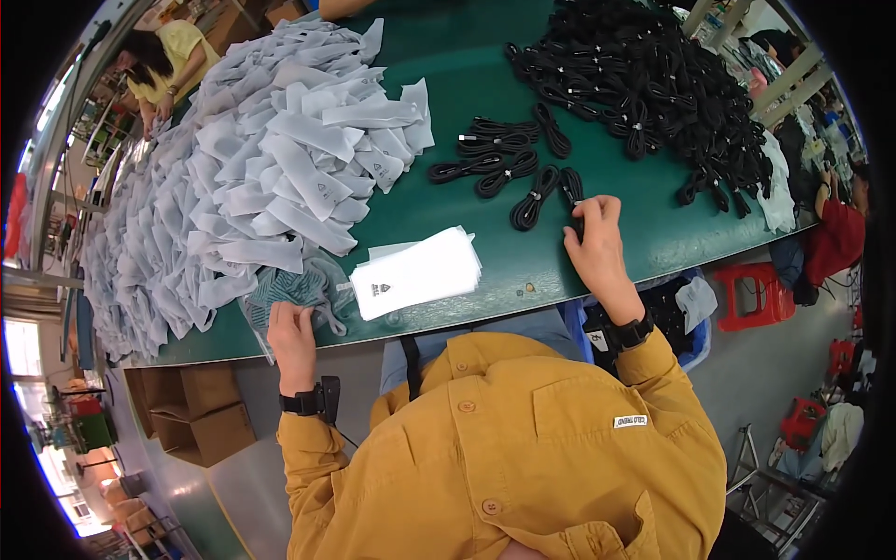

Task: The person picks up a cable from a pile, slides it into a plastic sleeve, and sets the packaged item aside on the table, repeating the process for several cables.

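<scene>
At the table's near edge, the fingers of my left hand [293,343] are curled together against a clear plastic bag [329,280] with green striped material in it. Whatever those fingers may hold is hidden. My right hand [602,257] grips the near end of a coiled black cable [571,187] between thumb and fingers. Beside it lie another coiled cable [535,198] and several more bundles [499,140]. A stack of flat white printed sleeves [420,273] rests on the table between my hands.
Grey-white filled sleeves [280,159] form a large heap on the left of the green table [448,84]. Black coiled cables [653,75] are piled at the far right. Below the edge stand a blue bin [695,350], cardboard boxes [201,415] and a red stool [756,294]. Other people work nearby.
</scene>
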